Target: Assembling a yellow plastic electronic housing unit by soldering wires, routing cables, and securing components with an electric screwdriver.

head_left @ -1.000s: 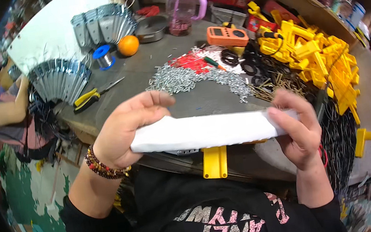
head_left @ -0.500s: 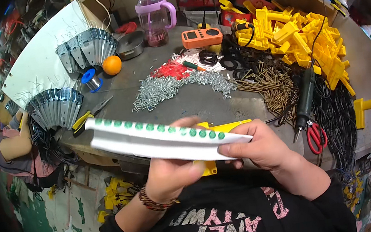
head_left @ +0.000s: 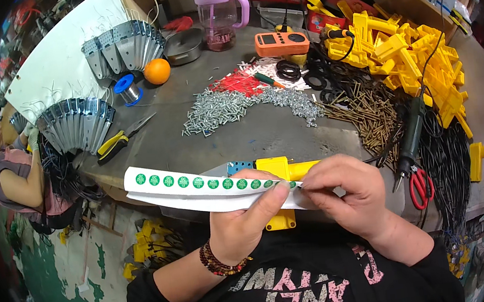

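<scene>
A folded white sticker sheet (head_left: 170,203) with a row of round green stickers lies across my two hands above the bench edge. My left hand (head_left: 237,233), with a beaded bracelet at the wrist, is closed on it, thumb on top beside the stickers. At the sheet's right end, the fingertips of my right hand (head_left: 350,198) are pinched by the last green sticker; whether they grip the sticker or the paper cannot be made out. Partly hidden behind the hands is a yellow plastic housing (head_left: 273,166) with a metal plate (head_left: 241,167) at its left.
Pliers (head_left: 126,138), a solder spool (head_left: 127,90) and an orange (head_left: 157,71) lie left. Screws (head_left: 213,113) are heaped mid-bench. Yellow housings (head_left: 399,53), a power screwdriver (head_left: 411,130) and red-handled scissors (head_left: 420,188) are right. A co-worker (head_left: 21,172) sits far left.
The sheet has tilted, so its stickers now face up more. My left thumb has come onto the sheet's top, and my right fingers have shifted into a pinch at its right end.
</scene>
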`<state>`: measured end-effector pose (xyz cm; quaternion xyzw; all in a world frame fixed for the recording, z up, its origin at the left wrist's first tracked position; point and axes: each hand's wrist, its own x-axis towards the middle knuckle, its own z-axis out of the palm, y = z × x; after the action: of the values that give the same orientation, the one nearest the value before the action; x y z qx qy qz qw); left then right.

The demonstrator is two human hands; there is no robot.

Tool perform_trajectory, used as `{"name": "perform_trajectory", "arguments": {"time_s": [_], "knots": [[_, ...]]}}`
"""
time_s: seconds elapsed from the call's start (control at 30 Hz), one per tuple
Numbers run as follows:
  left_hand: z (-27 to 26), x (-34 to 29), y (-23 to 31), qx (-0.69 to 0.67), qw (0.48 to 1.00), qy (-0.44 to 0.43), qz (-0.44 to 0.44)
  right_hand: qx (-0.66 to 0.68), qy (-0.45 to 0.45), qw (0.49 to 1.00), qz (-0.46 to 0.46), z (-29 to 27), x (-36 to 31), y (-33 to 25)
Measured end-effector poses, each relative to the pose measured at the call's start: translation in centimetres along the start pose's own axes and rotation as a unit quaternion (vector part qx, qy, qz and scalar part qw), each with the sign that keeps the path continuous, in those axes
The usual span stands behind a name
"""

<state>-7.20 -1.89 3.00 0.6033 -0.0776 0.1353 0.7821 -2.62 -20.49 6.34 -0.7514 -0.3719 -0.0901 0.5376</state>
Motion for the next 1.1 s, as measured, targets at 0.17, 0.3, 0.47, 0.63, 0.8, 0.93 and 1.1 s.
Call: {"name": "perform_trajectory", "arguments": {"time_s": [0.17, 0.3, 0.47, 0.63, 0.8, 0.93, 1.1], "knots": [[-4.6, 7.1, 0.3, -0.228, 0.957, 0.066, -0.168, -0.129, 0.021, 0.988, -0.080, 0.2, -0.1, 0.1], [-4.1, 7.8, -2.6, 0.354, 0.929, -0.078, 0.082, -0.080, -0.161, 0.980, -0.091, 0.9, -1.6, -0.4], [-1.6, 6.8, -2.6, 0.474, 0.834, -0.281, 0.038, -0.195, -0.176, 0.952, -0.159, 3.1, -2.4, 0.8], [-1.4, 7.1, -2.5, 0.528, 0.804, -0.274, 0.012, -0.138, -0.072, 0.987, -0.033, 1.9, -2.1, 1.3], [-0.8, 7.7, -2.5, 0.490, 0.815, -0.276, 0.139, -0.379, 0.158, 0.909, 0.071, -12.4, -3.4, 4.7], [2.3, 8.8, -1.5, 0.551, 0.735, -0.391, 0.055, -0.540, 0.141, 0.726, 0.403, -18.0, -3.6, 9.0], [3.1, 8.9, -0.9, 0.589, 0.681, -0.434, -0.026, -0.353, 0.265, 0.821, 0.362, -20.0, -5.3, 14.5]]}}
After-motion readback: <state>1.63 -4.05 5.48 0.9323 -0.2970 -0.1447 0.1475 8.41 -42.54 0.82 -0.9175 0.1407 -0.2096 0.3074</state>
